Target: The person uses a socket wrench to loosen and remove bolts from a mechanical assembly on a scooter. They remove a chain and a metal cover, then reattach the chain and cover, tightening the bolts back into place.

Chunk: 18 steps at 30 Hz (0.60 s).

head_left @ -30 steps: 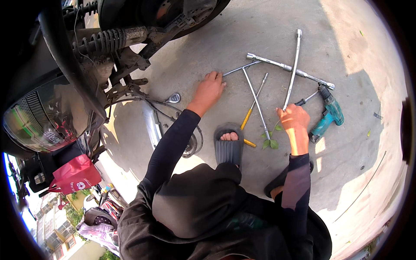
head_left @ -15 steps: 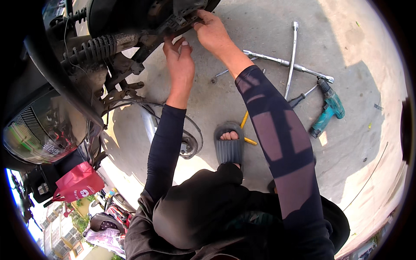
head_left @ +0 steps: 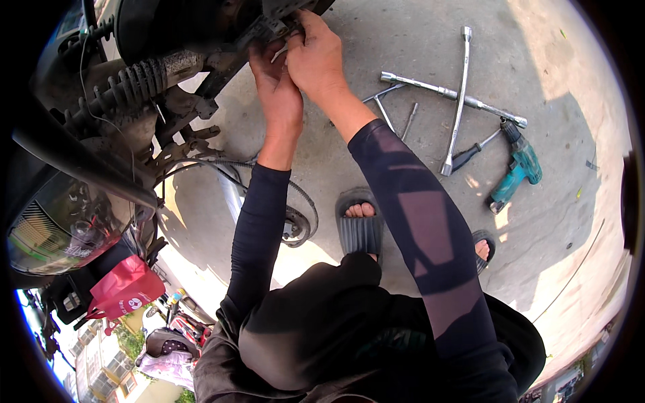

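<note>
At the top, both hands work close together against a dark metal bracket (head_left: 265, 30) beside the wheel (head_left: 175, 23) of a two-wheeled vehicle. My right hand (head_left: 316, 60) is closed, thumb and fingers pinched at the bracket's right end; what they hold is hidden. Just below, my left hand (head_left: 275, 94) has its palm turned up and its fingers curled at the bracket's underside, beside the right hand. Anything between those fingers is too small to make out. A black coil-spring shock absorber (head_left: 134, 84) lies left of the hands.
On the concrete, right of my arms, are a cross wrench (head_left: 437, 91), a T-handle wrench (head_left: 379, 104), a screwdriver (head_left: 467, 156) and a teal cordless drill (head_left: 517, 171). A black cable (head_left: 312, 208) loops beside my left forearm. A red bag (head_left: 127, 285) hangs at lower left.
My right hand has shifted slightly left and down, closer to my left hand. The view has shifted a little, and my right foot's slipper now shows beside my right arm.
</note>
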Motion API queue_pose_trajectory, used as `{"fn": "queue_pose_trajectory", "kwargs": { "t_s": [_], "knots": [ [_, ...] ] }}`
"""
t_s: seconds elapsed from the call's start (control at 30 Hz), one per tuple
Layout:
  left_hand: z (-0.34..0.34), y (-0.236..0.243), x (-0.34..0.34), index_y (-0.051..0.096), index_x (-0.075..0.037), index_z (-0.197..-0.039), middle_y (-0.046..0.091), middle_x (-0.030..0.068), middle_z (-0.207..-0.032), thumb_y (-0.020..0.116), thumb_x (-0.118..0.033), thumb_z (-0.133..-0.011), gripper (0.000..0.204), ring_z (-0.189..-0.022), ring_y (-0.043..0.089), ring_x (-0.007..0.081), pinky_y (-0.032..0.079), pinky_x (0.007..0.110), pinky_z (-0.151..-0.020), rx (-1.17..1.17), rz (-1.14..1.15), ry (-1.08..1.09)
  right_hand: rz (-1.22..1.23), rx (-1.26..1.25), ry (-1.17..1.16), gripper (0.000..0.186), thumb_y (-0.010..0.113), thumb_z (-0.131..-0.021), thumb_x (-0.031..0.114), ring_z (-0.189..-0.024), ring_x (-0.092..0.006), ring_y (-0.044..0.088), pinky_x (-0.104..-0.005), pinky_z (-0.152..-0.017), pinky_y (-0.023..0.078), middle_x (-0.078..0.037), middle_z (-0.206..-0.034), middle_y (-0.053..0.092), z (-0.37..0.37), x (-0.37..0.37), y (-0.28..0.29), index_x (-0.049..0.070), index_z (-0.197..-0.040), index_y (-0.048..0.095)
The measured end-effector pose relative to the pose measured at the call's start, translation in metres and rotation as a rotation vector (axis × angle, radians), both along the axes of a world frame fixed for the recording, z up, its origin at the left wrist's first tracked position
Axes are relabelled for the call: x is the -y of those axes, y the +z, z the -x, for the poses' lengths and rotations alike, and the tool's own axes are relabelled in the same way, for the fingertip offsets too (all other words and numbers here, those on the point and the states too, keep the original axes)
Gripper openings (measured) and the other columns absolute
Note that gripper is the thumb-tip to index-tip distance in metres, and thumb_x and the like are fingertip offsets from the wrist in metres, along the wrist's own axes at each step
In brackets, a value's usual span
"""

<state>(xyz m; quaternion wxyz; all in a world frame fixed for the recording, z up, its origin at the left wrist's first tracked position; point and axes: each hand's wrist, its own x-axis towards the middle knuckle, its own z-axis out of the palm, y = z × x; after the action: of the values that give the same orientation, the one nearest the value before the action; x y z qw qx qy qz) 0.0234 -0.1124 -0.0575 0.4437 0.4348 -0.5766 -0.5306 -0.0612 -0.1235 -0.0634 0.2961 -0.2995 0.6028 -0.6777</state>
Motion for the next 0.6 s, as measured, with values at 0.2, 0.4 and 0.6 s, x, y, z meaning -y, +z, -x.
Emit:
{"fn": "queue_pose_trajectory", "kwargs": {
  "t_s": [0.2, 0.4, 0.6],
  "knots": [
    [-0.012, 0.005, -0.007, 0.028, -0.007, -0.152, 0.049, 0.012, -0.142, 0.053, -0.017, -0.099, 0.059, -0.126, 0.053, 0.0256, 0.048, 0.038, -0.099, 0.201, -0.066, -0.057, -0.156, -0.372, 0.347, 0.035, 0.051, -0.095, 0.015, -0.093, -0.0313, 0.071, -0.0403, -0.085, 0.053, -0.021, -0.101, 0.071, 0.089, -0.037, -0.043, -0.001, -0.125, 0.06],
    [-0.035, -0.04, -0.04, 0.046, 0.001, -0.141, 0.054, 0.019, -0.138, 0.056, -0.021, -0.096, 0.051, -0.125, 0.055, 0.0334, 0.045, 0.04, -0.103, 1.162, 0.041, -0.483, -1.095, -0.753, 0.853, 0.021, 0.06, -0.091, 0.021, -0.09, -0.0389, 0.071, -0.0461, -0.079, 0.057, -0.023, -0.092, 0.072, 0.07, -0.199, -0.04, 0.004, -0.092, 0.072],
    [-0.028, -0.069, -0.06, 0.048, 0.003, -0.138, 0.054, 0.0232, -0.135, 0.057, -0.026, -0.095, 0.053, -0.126, 0.052, 0.0391, 0.042, 0.043, -0.106, 1.29, 0.155, -0.465, -1.079, -0.582, 0.416, 0.015, 0.056, -0.094, 0.019, -0.08, -0.0394, 0.071, -0.0502, -0.068, 0.054, -0.021, -0.082, 0.07, 0.027, -0.279, -0.082, 0.004, -0.095, 0.061]
  ]
}}
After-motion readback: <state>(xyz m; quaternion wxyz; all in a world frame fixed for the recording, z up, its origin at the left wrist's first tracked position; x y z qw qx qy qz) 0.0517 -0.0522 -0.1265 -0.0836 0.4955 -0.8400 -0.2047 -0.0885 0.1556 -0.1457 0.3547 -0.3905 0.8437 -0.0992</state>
